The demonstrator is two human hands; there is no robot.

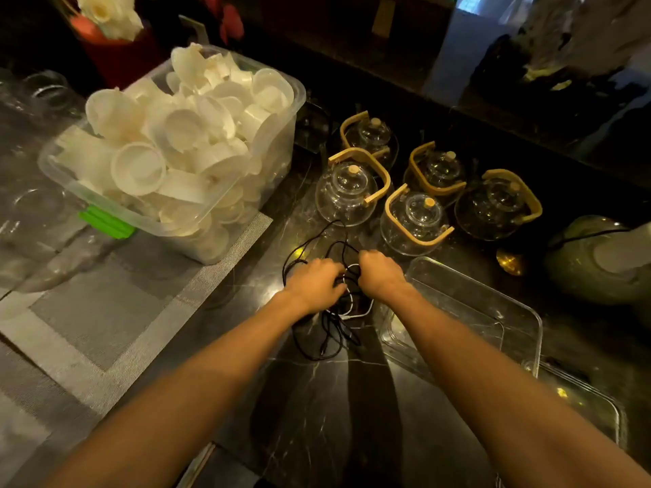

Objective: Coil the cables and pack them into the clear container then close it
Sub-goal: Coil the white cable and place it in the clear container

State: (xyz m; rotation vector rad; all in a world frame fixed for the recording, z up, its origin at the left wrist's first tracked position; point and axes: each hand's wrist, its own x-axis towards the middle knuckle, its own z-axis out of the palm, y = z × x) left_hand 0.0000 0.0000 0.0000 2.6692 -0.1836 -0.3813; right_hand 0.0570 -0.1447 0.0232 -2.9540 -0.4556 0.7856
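A tangle of thin black cables [317, 341] lies on the dark marble counter, with a white cable [364, 313] mixed in. My left hand [313, 285] and my right hand [380, 274] sit side by side on top of the tangle, fingers curled down into the cables. Black loops stick out beyond the hands and trail back under the wrists. The clear container [507, 308] stands open just right of my right forearm. A clear lid [599, 406] lies at its near right side.
A large clear tub [278, 142] heaped with white plastic cups stands at the back left on a grey mat [105, 325]. Several glass teapots [347, 190] with wooden handles stand behind the cables. A green jar [595, 262] is at the right.
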